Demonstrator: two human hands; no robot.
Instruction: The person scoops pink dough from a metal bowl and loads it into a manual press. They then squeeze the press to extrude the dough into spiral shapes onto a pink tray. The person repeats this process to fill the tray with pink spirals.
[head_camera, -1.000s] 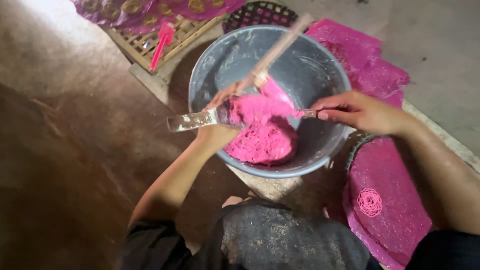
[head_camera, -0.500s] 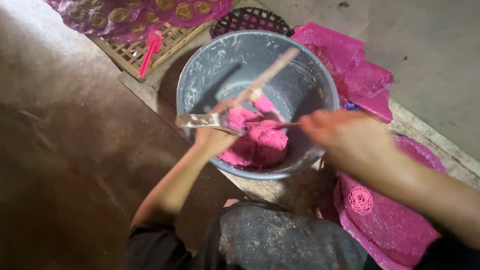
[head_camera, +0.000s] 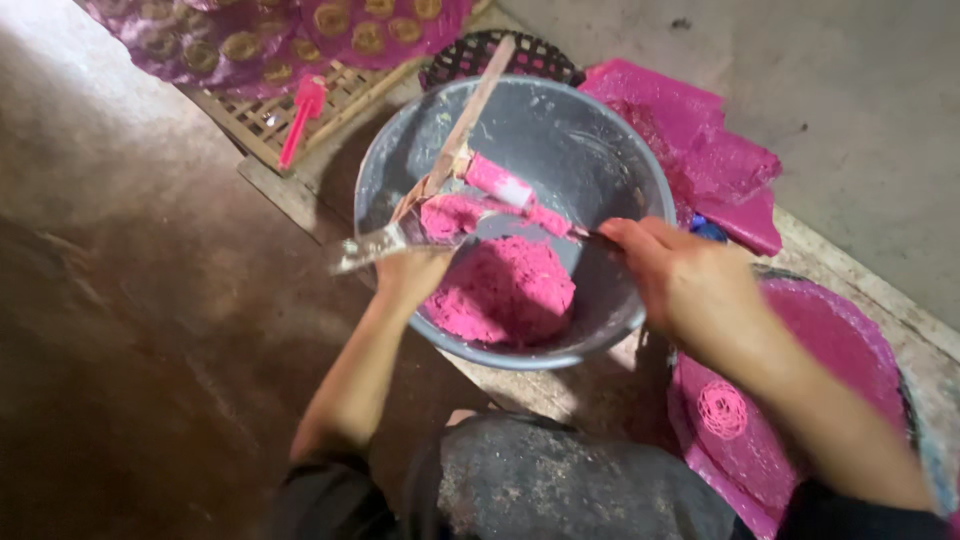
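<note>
A grey round bowl (head_camera: 560, 130) holds a lump of pink dough (head_camera: 505, 290). My left hand (head_camera: 410, 270) is at the bowl's left rim, gripping a flat metal scraper (head_camera: 365, 248) smeared with pink dough. My right hand (head_camera: 675, 280) is at the bowl's right rim, holding a thin tool (head_camera: 585, 234) that reaches over the dough toward the scraper. A long wooden stick (head_camera: 465, 120) leans inside the bowl, with a pink-coated piece (head_camera: 500, 182) beside it.
A bamboo tray (head_camera: 260, 115) at the upper left bears a pink spatula (head_camera: 300, 115) and purple sheets with round pieces (head_camera: 250, 45). Pink plastic sheets (head_camera: 690, 140) lie right of the bowl. A round pink-covered tray (head_camera: 800, 400) sits at the lower right. A black basket (head_camera: 490, 55) is behind the bowl.
The view has shifted. My right hand has drawn back toward the bowl's right rim, and the dough lump now lies lower in the bowl, apart from the scraper.
</note>
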